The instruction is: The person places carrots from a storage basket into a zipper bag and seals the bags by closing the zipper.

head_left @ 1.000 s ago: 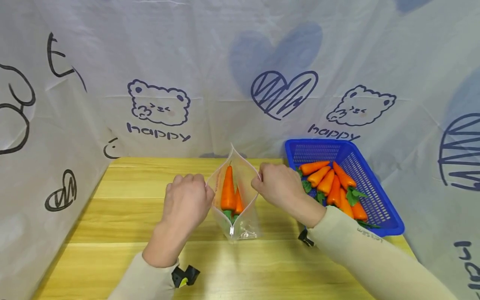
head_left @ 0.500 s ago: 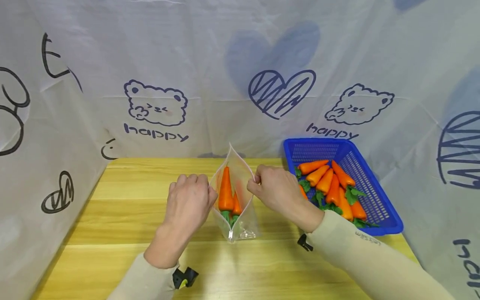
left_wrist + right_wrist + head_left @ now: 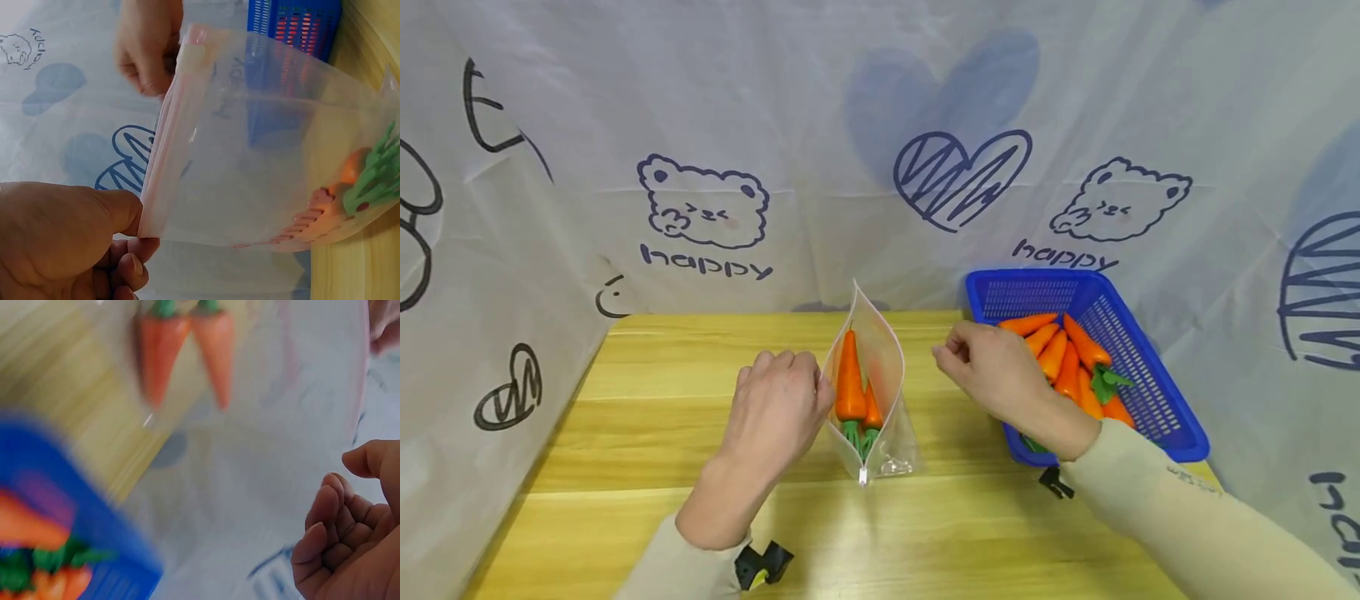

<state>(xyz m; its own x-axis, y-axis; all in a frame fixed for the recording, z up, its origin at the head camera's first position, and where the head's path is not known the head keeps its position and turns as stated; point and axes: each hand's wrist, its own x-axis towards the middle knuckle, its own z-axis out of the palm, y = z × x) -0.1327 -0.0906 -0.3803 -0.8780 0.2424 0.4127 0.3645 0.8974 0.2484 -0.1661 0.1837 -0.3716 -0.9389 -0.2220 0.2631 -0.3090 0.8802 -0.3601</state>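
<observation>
My left hand (image 3: 778, 408) pinches the left edge of a clear slider zip bag (image 3: 886, 354) between thumb and fingers. The bag's mouth gapes wide, with its white slider (image 3: 862, 476) at the near end. Two orange toy carrots (image 3: 851, 379) lie inside, green tops toward me. To the right, apart from the bag, my right hand (image 3: 1000, 362) holds nothing; the right wrist view shows its thumb (image 3: 365, 459) away from loosely curled fingers. That hand hangs beside and partly in front of a blue basket (image 3: 1157, 367) of carrots, hiding some of them.
Several carrots (image 3: 1082, 346) with green leaves lie in the basket, at the right of the wooden table (image 3: 670, 417). A printed white cloth (image 3: 820, 150) stands behind the table and along both sides. Black camera mounts (image 3: 763, 565) sit at both wrists.
My right hand has let go of the bag's right edge and moved right, toward the basket. My left hand keeps its pinch, and the bag's mouth is slightly narrower.
</observation>
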